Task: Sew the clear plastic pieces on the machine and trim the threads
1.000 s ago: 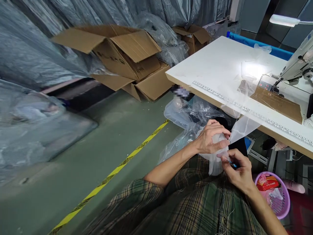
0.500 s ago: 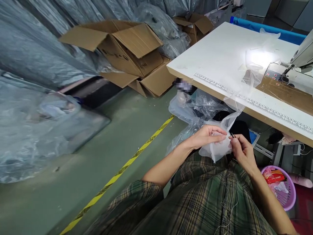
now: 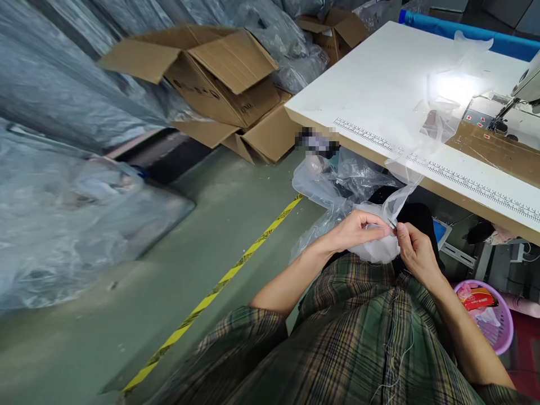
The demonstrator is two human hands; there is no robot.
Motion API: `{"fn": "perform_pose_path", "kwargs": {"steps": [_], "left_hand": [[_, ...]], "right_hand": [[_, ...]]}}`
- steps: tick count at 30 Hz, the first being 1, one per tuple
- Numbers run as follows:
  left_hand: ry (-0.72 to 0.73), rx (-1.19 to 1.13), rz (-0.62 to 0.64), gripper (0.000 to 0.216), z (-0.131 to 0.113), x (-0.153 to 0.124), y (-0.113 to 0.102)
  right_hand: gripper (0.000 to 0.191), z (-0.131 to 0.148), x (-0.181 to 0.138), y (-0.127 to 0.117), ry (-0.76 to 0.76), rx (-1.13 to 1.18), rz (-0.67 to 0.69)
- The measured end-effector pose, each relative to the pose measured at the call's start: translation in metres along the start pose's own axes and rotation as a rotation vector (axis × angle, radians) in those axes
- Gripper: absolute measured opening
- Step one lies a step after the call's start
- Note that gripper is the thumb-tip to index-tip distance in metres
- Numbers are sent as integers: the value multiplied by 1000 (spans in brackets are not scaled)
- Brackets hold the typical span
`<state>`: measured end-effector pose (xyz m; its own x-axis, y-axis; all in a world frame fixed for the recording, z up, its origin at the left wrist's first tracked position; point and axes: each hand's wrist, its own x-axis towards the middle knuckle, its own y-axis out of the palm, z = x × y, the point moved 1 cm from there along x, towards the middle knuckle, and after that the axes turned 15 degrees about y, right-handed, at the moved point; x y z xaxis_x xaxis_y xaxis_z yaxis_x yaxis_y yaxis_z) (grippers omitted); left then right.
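Observation:
Over my lap, my left hand point(image 3: 365, 229) pinches a piece of sheer white fabric point(image 3: 377, 251) between thumb and fingers. My right hand point(image 3: 415, 247) is closed around small thread snips point(image 3: 392, 224), dark and thin; only the pointed tips show past the fingers. The tips touch or nearly touch the fabric beside my left fingertips; I cannot tell if they cut it. From my hands a sheer strip point(image 3: 400, 201) runs up over the edge of the white table point(image 3: 371, 84) towards the sewing machine point(image 3: 527, 81).
A ruler scale point(image 3: 379, 136) runs along the table's front edge. Clear plastic bags point(image 3: 358, 174) hang below it. To the right is a purple basket point(image 3: 506, 332). Cardboard boxes point(image 3: 223, 95) and a plastic-covered pile point(image 3: 84, 236) stand left, with yellow tape point(image 3: 219, 287) on the floor.
My right hand has moved up and closer to my left, bringing the snips' tips to the fabric by the left fingertips. The fabric's lower end is drawn up. The view has shifted slightly.

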<state>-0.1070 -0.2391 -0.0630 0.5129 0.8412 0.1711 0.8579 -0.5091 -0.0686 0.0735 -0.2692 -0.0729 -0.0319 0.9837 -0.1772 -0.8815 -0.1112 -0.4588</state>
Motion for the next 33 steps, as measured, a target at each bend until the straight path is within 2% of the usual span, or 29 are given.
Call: {"fn": "perform_pose_path", "kwargs": {"steps": [3, 7, 14, 19, 21, 24, 27, 30, 33], "left_hand": [[-8, 12, -26, 22, -2, 1, 0], [0, -4, -34, 24, -3, 3, 0], [29, 22, 12, 23, -4, 6, 1], [37, 34, 42, 26, -3, 6, 2], [11, 3, 49, 29, -4, 5, 3], [-13, -30, 137, 31, -7, 4, 2], [107, 122, 203, 28, -3, 4, -2], [246, 470, 118, 31, 18, 6, -6], [314, 720, 103, 49, 52, 6, -3]], "right_hand": [[58, -2, 2, 2, 23, 21, -37], [61, -4, -3, 0, 60, 52, 4], [55, -2, -3, -1, 8, -22, 28], [58, -5, -4, 5, 48, 119, 6], [52, -5, -8, 5, 59, 210, 24], [44, -9, -16, 5, 70, 292, 123], [43, -21, -19, 9, 94, 301, 166], [43, -41, -12, 12, 113, 227, 29], [42, -55, 5, 9, 95, 140, -263]]}}
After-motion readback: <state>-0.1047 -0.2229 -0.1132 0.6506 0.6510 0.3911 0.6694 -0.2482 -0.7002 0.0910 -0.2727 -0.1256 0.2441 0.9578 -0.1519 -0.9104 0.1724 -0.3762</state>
